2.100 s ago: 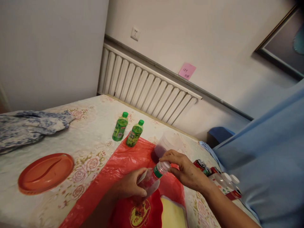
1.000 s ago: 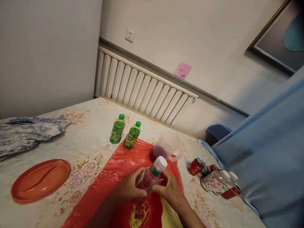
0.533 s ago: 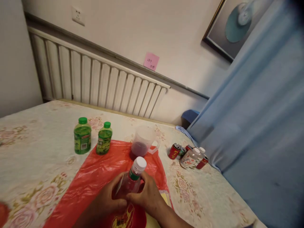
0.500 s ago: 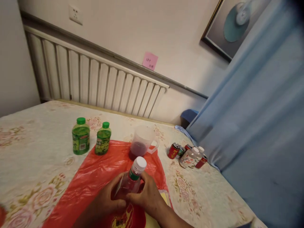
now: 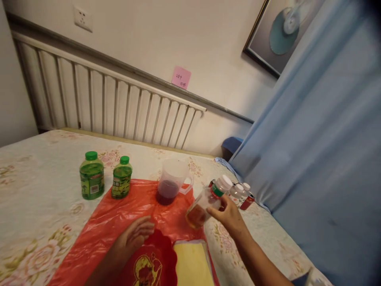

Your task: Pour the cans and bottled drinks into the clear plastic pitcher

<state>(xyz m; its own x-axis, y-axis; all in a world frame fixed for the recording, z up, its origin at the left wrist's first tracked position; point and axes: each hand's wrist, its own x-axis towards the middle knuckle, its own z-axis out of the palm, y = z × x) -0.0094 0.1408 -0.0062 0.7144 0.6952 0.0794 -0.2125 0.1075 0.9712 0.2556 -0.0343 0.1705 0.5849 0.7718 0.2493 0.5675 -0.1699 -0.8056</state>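
My right hand (image 5: 230,216) grips a clear plastic bottle (image 5: 205,202) with a white cap and a green neck band. The bottle tilts to the right, held over the right edge of a red plastic sheet (image 5: 119,216), and a little reddish see-through colour shows in its lower part. My left hand (image 5: 135,234) is open, fingers stretched out, above a red scalloped tray (image 5: 166,258) with a gold print. A yellow cloth or paper pad (image 5: 193,264) lies beside the tray. Behind them stands a translucent measuring jug (image 5: 172,180) with dark purple liquid.
Two green-capped bottles, a larger one (image 5: 92,176) and a smaller one (image 5: 122,178), stand at the left. Several cans and white-capped bottles (image 5: 239,190) cluster at the right, near a blue curtain (image 5: 312,171). A radiator (image 5: 107,95) runs along the wall behind the flowered cloth (image 5: 44,190).
Both hands were around the bottle over the red tray. The left hand has let go, and the right hand has carried the bottle rightward. The view has shifted slightly.
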